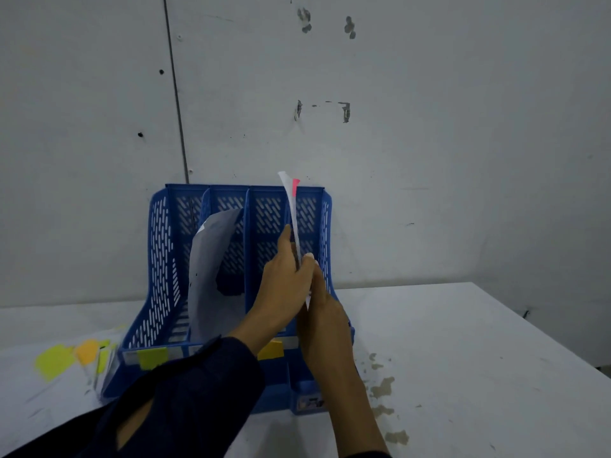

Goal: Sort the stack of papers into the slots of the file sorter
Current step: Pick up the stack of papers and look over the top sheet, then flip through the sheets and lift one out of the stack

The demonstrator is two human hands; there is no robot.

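A blue perforated file sorter (162, 246) stands on the white table against the wall. A curled white sheet (206, 266) leans in its second slot from the left. Over the rightmost slot, both hands hold a white sheet with a pink tag (292, 206) edge-on and upright. My left hand (284, 279) grips it from the left, thumb up along the paper. My right hand (322, 312) pinches its lower edge from the right. Yellow labels (152, 357) mark the sorter's front lip.
Papers with yellow and orange tags (76, 355) lie on the table to the left of the sorter. The white table (479, 358) stretches to the right, with some stains near the sorter. A grey wall rises right behind.
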